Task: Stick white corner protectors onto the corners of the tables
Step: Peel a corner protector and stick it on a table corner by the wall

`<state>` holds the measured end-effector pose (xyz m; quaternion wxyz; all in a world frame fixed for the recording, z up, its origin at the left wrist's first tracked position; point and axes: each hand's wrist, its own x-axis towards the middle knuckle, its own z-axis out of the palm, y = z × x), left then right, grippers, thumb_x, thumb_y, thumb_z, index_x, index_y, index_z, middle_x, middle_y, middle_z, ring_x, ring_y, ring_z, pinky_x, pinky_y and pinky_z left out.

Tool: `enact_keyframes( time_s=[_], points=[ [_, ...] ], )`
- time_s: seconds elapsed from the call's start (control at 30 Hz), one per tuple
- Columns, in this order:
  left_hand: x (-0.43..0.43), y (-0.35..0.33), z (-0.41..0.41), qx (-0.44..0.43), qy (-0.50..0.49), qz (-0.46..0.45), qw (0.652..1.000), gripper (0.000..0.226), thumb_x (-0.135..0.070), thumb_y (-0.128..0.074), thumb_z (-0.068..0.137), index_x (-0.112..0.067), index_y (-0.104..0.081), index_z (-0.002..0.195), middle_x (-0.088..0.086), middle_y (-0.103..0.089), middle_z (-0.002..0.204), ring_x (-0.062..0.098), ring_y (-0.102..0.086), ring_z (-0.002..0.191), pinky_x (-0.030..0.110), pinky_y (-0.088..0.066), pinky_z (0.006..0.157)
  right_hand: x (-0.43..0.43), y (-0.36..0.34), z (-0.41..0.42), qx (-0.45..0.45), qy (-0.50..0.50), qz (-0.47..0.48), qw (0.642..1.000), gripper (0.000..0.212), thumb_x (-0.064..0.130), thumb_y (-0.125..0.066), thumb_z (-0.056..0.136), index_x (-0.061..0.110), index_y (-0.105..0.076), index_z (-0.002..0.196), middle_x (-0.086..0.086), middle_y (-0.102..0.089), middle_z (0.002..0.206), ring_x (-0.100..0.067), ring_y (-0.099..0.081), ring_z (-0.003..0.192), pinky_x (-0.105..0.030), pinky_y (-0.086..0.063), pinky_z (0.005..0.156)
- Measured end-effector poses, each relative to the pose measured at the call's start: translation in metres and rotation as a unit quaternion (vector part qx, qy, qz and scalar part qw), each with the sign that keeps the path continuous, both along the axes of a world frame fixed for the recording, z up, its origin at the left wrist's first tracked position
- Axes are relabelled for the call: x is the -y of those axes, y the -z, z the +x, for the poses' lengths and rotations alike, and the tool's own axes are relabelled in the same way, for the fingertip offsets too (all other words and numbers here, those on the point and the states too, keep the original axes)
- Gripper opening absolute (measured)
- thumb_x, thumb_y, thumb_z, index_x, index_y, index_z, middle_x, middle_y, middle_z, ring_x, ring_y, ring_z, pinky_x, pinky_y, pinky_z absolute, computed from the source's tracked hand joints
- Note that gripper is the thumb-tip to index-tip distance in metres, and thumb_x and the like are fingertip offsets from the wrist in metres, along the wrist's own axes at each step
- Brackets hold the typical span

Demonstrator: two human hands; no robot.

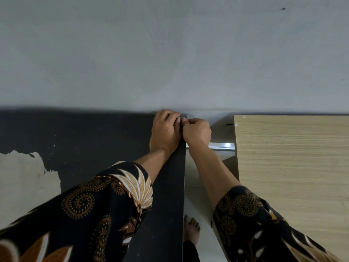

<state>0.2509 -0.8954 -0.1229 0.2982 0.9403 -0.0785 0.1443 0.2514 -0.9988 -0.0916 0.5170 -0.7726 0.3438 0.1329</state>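
foot (pixel 191 230): I am standing barefoot on the pale floor (pixel 196 178), in the gap between the two tables.
sleeves (pixel 105 201): black-and-brown patterned cloth is covering both my forearms partway.
black table (pixel 94 140): it is lying under my left forearm, with a worn pale patch (pixel 24 182) showing at its left.
wooden table (pixel 292 157): it is sitting to my right, across the gap.
left hand (pixel 165 132): I am curling its fingers over the black table's far right corner, fingertips pressing on the corner protector (pixel 184 116).
right hand (pixel 197 132): I am curling it tight, thumb and fingertips pinching the protector from the right, touching my left hand.
corner protector: it is sitting on that far corner against the grey wall (pixel 170 53), mostly hidden by my fingers.
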Motion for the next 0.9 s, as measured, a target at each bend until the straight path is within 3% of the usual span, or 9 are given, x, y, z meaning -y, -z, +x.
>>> enact_keyframes(
  time_s=[0.23,0.33,0.43,0.53,0.7,0.9],
  points=[
    [-0.001,-0.007,-0.005,-0.018,0.012,0.019,1.000,0.028,-0.010,-0.051,0.094,0.000,-0.073,0.107,0.014,-0.066,0.101,0.033,-0.060,0.095,0.040,-0.050,0.084,0.004,-0.004,-0.002,-0.013,-0.041,-0.005,0.999,0.030,0.050,-0.065,0.090,0.022,-0.076,0.093,-0.006,-0.075,0.091,-0.028,-0.070,0.090,-0.039,-0.058,0.083],
    [-0.007,-0.024,-0.014,-0.079,0.060,0.118,0.988,0.039,-0.011,-0.049,0.094,-0.006,-0.064,0.130,0.014,-0.060,0.121,0.035,-0.054,0.113,0.046,-0.047,0.096,0.012,-0.011,-0.013,-0.030,-0.057,-0.017,0.998,0.030,0.043,-0.069,0.089,0.018,-0.074,0.104,-0.007,-0.074,0.096,-0.028,-0.071,0.089,-0.044,-0.061,0.080],
    [-0.012,-0.041,-0.030,-0.144,0.041,0.206,0.967,0.057,-0.005,-0.053,0.091,-0.017,-0.047,0.147,0.012,-0.040,0.146,0.035,-0.035,0.134,0.043,-0.030,0.114,0.017,-0.023,-0.036,-0.026,-0.084,-0.073,0.993,0.031,0.030,-0.064,0.093,0.016,-0.068,0.120,-0.006,-0.071,0.113,-0.026,-0.068,0.099,-0.040,-0.059,0.087],
    [-0.023,-0.057,-0.061,-0.157,0.012,0.204,0.966,0.058,-0.008,-0.053,0.094,-0.016,-0.042,0.150,0.013,-0.032,0.154,0.033,-0.028,0.141,0.042,-0.024,0.118,0.008,-0.038,-0.066,0.001,-0.107,-0.121,0.987,0.040,0.030,-0.060,0.096,0.016,-0.058,0.134,-0.005,-0.065,0.127,-0.026,-0.062,0.116,-0.033,-0.049,0.092],
    [-0.062,-0.077,-0.133,-0.186,-0.020,0.188,0.964,0.053,-0.022,-0.050,0.100,-0.016,-0.038,0.152,0.012,-0.032,0.155,0.032,-0.029,0.141,0.043,-0.026,0.116,-0.031,-0.058,-0.127,0.058,-0.181,-0.198,0.961,0.051,0.036,-0.063,0.094,0.019,-0.047,0.139,-0.012,-0.044,0.140,-0.033,-0.041,0.129,-0.043,-0.043,0.102],
    [-0.126,-0.108,-0.230,-0.234,-0.069,0.189,0.951,0.063,-0.034,-0.050,0.101,-0.017,-0.026,0.156,0.012,-0.024,0.160,0.033,-0.023,0.146,0.045,-0.020,0.119,-0.094,-0.085,-0.220,0.080,-0.249,-0.247,0.933,0.064,0.043,-0.065,0.091,0.021,-0.039,0.145,-0.014,-0.028,0.155,-0.036,-0.031,0.140,-0.051,-0.037,0.112]
  ],
)
